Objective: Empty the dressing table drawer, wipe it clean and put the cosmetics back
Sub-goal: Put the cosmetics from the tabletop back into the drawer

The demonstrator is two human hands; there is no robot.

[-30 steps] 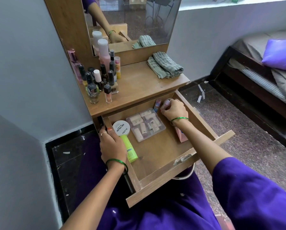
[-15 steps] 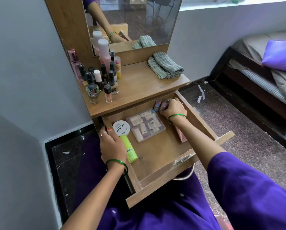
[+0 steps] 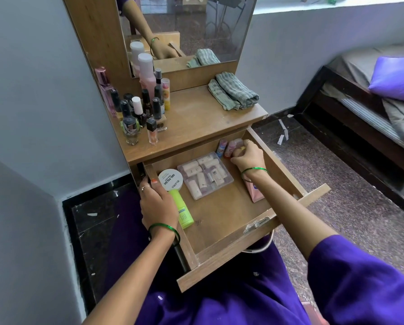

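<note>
- My right hand (image 3: pixel 248 158) has shifted slightly toward the drawer's (image 3: pixel 222 212) 1 o'clock corner; its fingers (image 3: pixel 237 152) curl on a small pink tube (image 3: pixel 231 147), so removal is imminent.
- My left hand (image 3: pixel 157 205) stays gripping the drawer's 9 o'clock wall.
- Clear case (image 3: pixel 204 174), round tin (image 3: pixel 170 179) and yellow tube (image 3: pixel 183 213) remain inside.
- The table (image 3: pixel 196 118) is bare at centre, between the bottles (image 3: pixel 137 109) and the cloth (image 3: pixel 234 93).

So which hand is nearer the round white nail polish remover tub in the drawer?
Left. The left hand grips the drawer's left wall right beside the tub, while the right hand is across the drawer at the back right corner, fingers curled on small pink items.
</note>
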